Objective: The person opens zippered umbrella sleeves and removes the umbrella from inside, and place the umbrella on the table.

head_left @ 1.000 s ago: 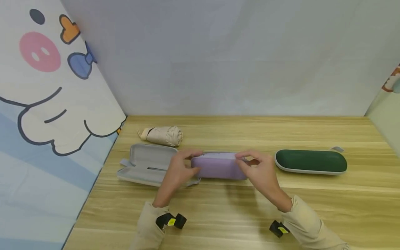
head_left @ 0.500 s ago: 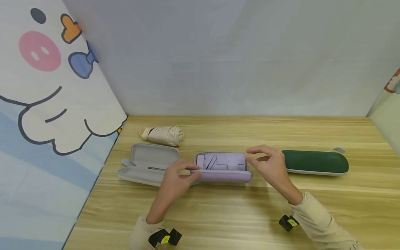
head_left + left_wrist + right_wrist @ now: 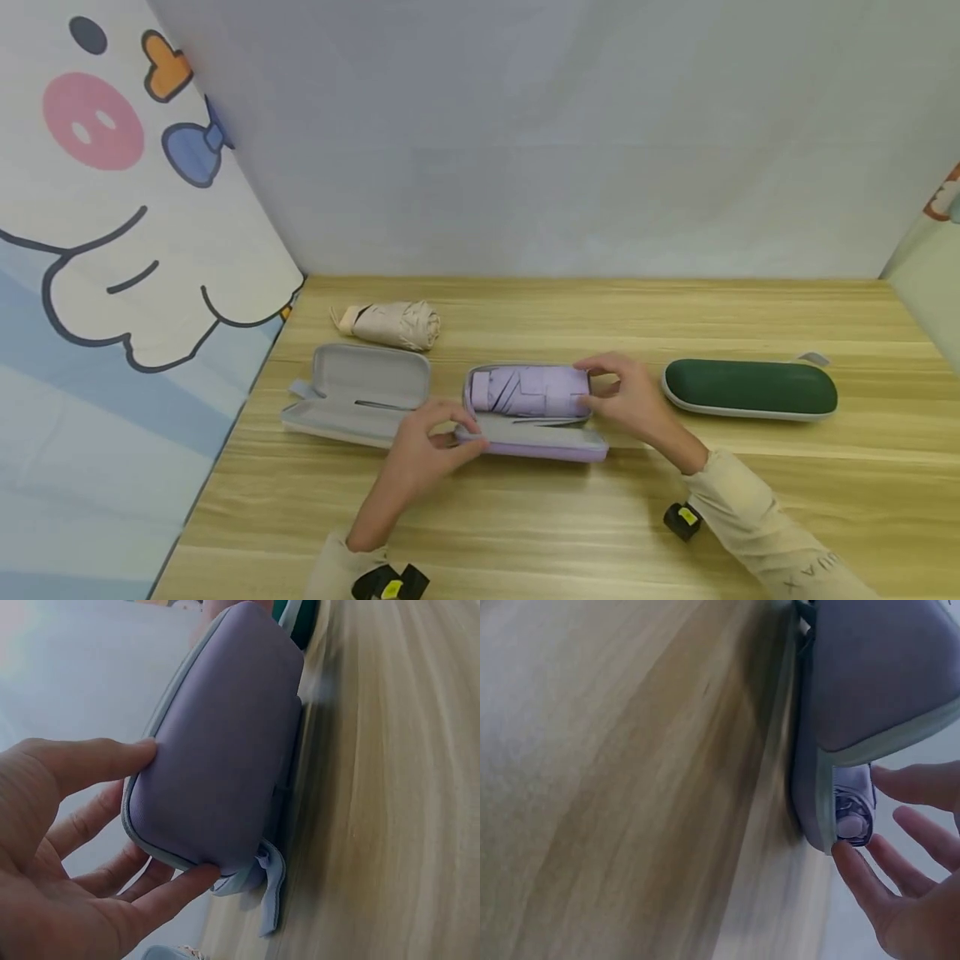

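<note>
A purple zip case (image 3: 536,450) lies unfolded in the middle of the table, its lid tipped toward me and its grey lining showing. Inside its back half rests a lilac folding umbrella (image 3: 525,392). My left hand (image 3: 426,450) pinches the lid's left end between thumb and fingers; the lid's outside (image 3: 217,742) fills the left wrist view. At the other end, my right hand (image 3: 633,404) has thumb and forefinger around the umbrella's right end. In the right wrist view the umbrella's rolled end (image 3: 853,814) sits between thumb and fingers, beside the case rim.
To the left stands an unfolded grey case (image 3: 371,375) with nothing in it. A beige folding umbrella (image 3: 393,325) lies behind that. On the right is a closed green case (image 3: 750,387) with a grey tab. A pale cloth wall (image 3: 570,150) borders the table's back edge.
The purple case's lid has swung down toward me, baring the lilac umbrella. My left hand followed the lid down; my right hand left the lid, moved right, then came back to the umbrella's end.
</note>
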Action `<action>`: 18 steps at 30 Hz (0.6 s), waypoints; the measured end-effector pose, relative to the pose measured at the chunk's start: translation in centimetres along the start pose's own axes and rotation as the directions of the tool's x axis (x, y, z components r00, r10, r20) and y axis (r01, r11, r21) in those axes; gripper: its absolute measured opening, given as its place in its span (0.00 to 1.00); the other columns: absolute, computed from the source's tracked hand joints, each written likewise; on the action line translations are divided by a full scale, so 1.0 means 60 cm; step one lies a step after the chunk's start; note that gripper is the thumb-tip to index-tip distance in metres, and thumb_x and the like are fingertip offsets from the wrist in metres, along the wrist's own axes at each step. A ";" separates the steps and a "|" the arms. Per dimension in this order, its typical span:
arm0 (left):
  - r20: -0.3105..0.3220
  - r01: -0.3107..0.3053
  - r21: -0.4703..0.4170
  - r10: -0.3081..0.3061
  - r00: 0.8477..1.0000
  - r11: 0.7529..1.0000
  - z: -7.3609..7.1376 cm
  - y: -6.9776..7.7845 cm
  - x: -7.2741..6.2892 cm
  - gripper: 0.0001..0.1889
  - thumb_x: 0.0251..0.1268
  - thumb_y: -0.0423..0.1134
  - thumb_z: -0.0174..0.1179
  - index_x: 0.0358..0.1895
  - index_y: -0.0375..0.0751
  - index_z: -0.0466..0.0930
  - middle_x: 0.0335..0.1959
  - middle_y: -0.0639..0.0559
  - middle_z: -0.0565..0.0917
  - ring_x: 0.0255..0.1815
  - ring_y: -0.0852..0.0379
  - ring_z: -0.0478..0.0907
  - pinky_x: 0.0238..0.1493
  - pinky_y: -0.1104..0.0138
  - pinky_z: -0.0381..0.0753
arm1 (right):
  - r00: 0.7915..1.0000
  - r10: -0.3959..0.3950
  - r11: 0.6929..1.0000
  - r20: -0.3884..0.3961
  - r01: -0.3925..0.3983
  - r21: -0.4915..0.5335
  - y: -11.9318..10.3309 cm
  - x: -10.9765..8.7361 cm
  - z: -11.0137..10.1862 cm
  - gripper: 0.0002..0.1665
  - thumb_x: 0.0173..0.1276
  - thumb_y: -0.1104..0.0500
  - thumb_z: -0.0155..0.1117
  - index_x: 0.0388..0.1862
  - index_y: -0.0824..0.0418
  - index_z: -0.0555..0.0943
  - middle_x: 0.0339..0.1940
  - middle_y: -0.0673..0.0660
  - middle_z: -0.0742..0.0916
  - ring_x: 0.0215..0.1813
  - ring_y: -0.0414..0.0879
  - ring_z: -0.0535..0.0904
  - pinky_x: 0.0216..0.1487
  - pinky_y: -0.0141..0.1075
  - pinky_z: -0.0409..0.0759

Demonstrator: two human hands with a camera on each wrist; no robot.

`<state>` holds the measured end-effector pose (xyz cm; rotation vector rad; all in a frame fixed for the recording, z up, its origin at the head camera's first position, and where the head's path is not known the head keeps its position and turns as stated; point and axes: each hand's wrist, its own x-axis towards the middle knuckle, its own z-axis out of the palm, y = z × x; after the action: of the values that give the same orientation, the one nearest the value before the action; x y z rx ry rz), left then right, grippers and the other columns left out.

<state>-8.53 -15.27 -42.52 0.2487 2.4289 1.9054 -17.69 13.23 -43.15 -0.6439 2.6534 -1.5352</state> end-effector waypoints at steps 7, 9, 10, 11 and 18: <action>0.064 -0.048 0.091 0.042 0.997 0.995 -0.004 -0.011 -0.005 0.08 0.48 0.35 0.73 0.26 0.44 0.81 0.45 0.43 0.78 0.49 0.49 0.73 0.47 0.64 0.79 | 0.993 -0.034 0.996 0.114 0.043 -0.073 0.008 0.007 0.007 0.28 0.45 0.72 0.74 0.49 0.72 0.80 0.51 0.68 0.80 0.46 0.61 0.80 0.42 0.44 0.82; 0.068 -0.065 0.131 0.057 0.996 0.989 -0.005 -0.016 -0.006 0.08 0.46 0.36 0.74 0.24 0.46 0.81 0.44 0.45 0.80 0.50 0.51 0.73 0.51 0.62 0.76 | 0.988 -0.055 0.990 0.147 0.072 -0.119 0.007 0.009 0.008 0.31 0.44 0.71 0.75 0.51 0.72 0.79 0.53 0.69 0.80 0.46 0.60 0.80 0.43 0.44 0.81; 0.072 -0.075 0.145 0.065 0.995 0.987 -0.005 -0.019 -0.006 0.09 0.46 0.36 0.74 0.23 0.47 0.81 0.43 0.47 0.80 0.50 0.51 0.73 0.53 0.60 0.74 | 0.985 -0.063 0.987 0.160 0.085 -0.136 0.007 0.009 0.008 0.32 0.43 0.71 0.76 0.51 0.72 0.79 0.54 0.69 0.79 0.45 0.60 0.81 0.43 0.45 0.81; 0.074 -0.084 0.158 0.073 0.995 0.984 -0.005 -0.021 -0.006 0.09 0.45 0.36 0.75 0.22 0.48 0.81 0.42 0.48 0.81 0.50 0.52 0.72 0.54 0.58 0.72 | 0.984 -0.067 0.984 0.167 0.093 -0.150 0.006 0.009 0.008 0.33 0.42 0.70 0.76 0.52 0.72 0.78 0.54 0.69 0.79 0.45 0.60 0.81 0.44 0.45 0.81; 0.092 -0.101 0.184 0.085 0.992 0.978 0.002 -0.033 -0.006 0.09 0.43 0.36 0.76 0.22 0.49 0.82 0.43 0.49 0.78 0.52 0.53 0.71 0.55 0.58 0.67 | 0.981 -0.107 0.948 0.160 0.149 -0.282 0.006 0.009 0.009 0.34 0.39 0.68 0.79 0.50 0.70 0.80 0.50 0.66 0.82 0.46 0.57 0.81 0.48 0.49 0.78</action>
<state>-8.34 -15.67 -44.47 0.4482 2.5850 1.6605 -18.19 12.71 -43.62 -0.9194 2.7995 -1.0747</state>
